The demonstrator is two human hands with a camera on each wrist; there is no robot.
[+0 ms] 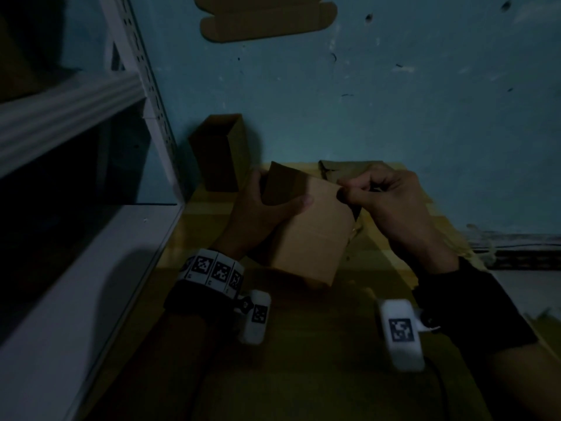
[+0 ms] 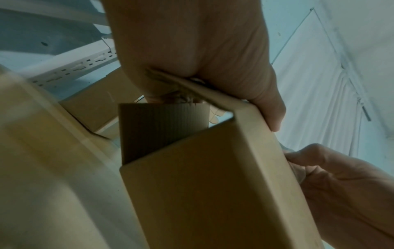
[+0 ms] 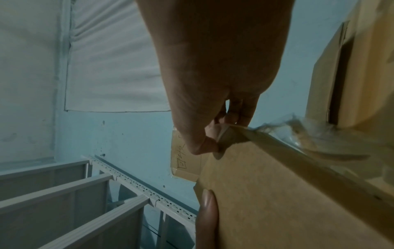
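I hold a small brown cardboard box (image 1: pixel 306 229) up over the table with both hands. My left hand (image 1: pixel 267 205) grips its left side, with the thumb lying across the front face. My right hand (image 1: pixel 346 192) pinches the box's upper right corner between thumb and fingers. In the left wrist view the box (image 2: pixel 213 193) has its top open, a ribbed inner flap (image 2: pixel 162 128) stands up, and my left hand (image 2: pixel 213 70) is clamped on the top edge. In the right wrist view my right hand (image 3: pixel 215 143) nips the edge of the box (image 3: pixel 277 193).
A white slotted metal rack (image 1: pixel 91 141) fills the left side. A second open cardboard box (image 1: pixel 218 150) stands at the back against the blue wall. Flat cardboard (image 1: pixel 303 344) covers the table below my hands. Crumpled clear tape (image 3: pixel 309 131) hangs by the box's top edge.
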